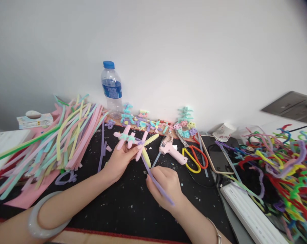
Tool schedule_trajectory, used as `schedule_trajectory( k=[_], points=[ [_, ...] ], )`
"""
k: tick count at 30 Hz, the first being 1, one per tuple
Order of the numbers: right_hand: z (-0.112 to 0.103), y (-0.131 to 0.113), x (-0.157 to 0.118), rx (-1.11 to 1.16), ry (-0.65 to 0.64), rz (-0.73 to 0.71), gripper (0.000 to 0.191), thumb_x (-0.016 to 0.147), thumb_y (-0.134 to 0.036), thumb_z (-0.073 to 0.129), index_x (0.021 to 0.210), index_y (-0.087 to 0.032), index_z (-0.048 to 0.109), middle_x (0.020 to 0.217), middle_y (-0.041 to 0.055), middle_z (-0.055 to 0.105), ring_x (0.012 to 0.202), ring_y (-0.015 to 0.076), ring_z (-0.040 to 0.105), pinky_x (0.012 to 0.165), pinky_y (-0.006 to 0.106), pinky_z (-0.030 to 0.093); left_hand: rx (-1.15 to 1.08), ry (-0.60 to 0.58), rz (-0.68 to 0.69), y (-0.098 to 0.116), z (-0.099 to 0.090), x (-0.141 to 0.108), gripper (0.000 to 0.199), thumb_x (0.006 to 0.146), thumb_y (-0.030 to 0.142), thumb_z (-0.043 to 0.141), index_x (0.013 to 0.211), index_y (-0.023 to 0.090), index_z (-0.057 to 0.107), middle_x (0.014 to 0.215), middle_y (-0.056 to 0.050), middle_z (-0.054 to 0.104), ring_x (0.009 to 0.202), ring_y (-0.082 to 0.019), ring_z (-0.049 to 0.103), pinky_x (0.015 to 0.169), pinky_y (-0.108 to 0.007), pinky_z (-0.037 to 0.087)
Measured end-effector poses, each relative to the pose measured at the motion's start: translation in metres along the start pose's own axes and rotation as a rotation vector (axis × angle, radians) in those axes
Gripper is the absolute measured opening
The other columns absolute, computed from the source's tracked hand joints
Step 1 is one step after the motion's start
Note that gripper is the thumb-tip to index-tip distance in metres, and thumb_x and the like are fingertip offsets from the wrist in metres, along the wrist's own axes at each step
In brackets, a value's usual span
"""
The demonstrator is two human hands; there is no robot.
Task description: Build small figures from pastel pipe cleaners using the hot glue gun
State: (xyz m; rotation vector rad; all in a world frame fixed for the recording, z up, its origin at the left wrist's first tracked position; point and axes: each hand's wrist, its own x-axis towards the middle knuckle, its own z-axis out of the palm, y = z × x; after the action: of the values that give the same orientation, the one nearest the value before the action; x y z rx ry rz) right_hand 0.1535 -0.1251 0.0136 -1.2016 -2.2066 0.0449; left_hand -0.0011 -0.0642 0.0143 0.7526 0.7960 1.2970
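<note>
On the black mat (133,217), the left hand (121,157) pinches the craft (127,131) between thumb and fingers, just above the mat's middle. The right hand (166,183), nearer its lower end, has fingers curled beside the purple stem (162,189); whether they grip it, I cannot tell. The stem's long axis slants from the left fingertips down and right, crossing before the right hand. Yellow loops (151,139) fan rightward from the stem's upper end.
</note>
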Motion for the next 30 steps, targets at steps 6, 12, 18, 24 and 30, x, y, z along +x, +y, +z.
schedule_trajectory(
  k=[6, 12, 18, 24, 30],
  points=[
    [-0.003, 0.001, 0.001, -0.007, 0.058, -0.033, 0.025, 0.087, -0.016, 0.044, 0.064, -0.017, 0.053, 0.053, -0.0009, 0.052, 0.047, 0.0101, 0.044, 0.051, 0.023, 0.033, 0.152, -0.006, 0.036, -0.002, -0.002, 0.001, 0.072, 0.076, 0.02, 0.069, 0.138, 0.034, 0.034, 0.074, 0.007, 0.05, 0.066, -0.01, 0.058, 0.062, -0.022, 0.048],
    [-0.005, 0.004, 0.0, 0.096, 0.128, -0.031, 0.016, 0.087, -0.013, 0.046, 0.072, -0.018, 0.053, 0.058, -0.0002, 0.055, 0.049, 0.0104, 0.045, 0.051, 0.024, 0.034, 0.29, -0.058, 0.005, 0.0, -0.003, 0.0, 0.067, 0.077, 0.021, 0.066, 0.138, 0.026, 0.037, 0.072, 0.006, 0.054, 0.077, -0.014, 0.06, 0.071, -0.024, 0.048],
    [-0.011, 0.01, -0.001, 0.149, 0.16, 0.109, 0.016, 0.088, -0.015, 0.045, 0.075, -0.019, 0.052, 0.057, -0.0016, 0.052, 0.048, 0.011, 0.047, 0.049, 0.024, 0.036, 0.242, -0.223, -0.171, 0.005, -0.001, -0.002, 0.073, 0.076, 0.02, 0.068, 0.139, 0.03, 0.033, 0.091, 0.001, 0.061, 0.075, -0.014, 0.06, 0.07, -0.029, 0.053],
    [-0.01, 0.018, -0.002, 0.119, 0.232, 0.14, 0.013, 0.089, -0.015, 0.044, 0.079, -0.019, 0.053, 0.063, 0.0002, 0.057, 0.054, 0.0134, 0.054, 0.052, 0.025, 0.041, 0.202, -0.391, -0.278, 0.003, -0.005, -0.001, 0.078, 0.077, 0.017, 0.068, 0.14, 0.039, 0.027, 0.103, -0.001, 0.06, 0.088, -0.017, 0.063, 0.073, -0.029, 0.054],
    [-0.011, 0.023, 0.001, 0.109, 0.283, 0.137, 0.013, 0.088, -0.014, 0.045, 0.083, -0.02, 0.055, 0.068, 0.0014, 0.062, 0.06, 0.015, 0.059, 0.056, 0.026, 0.045, 0.183, -0.525, -0.322, -0.002, -0.012, -0.002, 0.055, 0.079, 0.019, 0.065, 0.128, 0.028, 0.042, 0.115, -0.009, 0.058, 0.099, -0.026, 0.064, 0.08, -0.039, 0.053]
  ],
)
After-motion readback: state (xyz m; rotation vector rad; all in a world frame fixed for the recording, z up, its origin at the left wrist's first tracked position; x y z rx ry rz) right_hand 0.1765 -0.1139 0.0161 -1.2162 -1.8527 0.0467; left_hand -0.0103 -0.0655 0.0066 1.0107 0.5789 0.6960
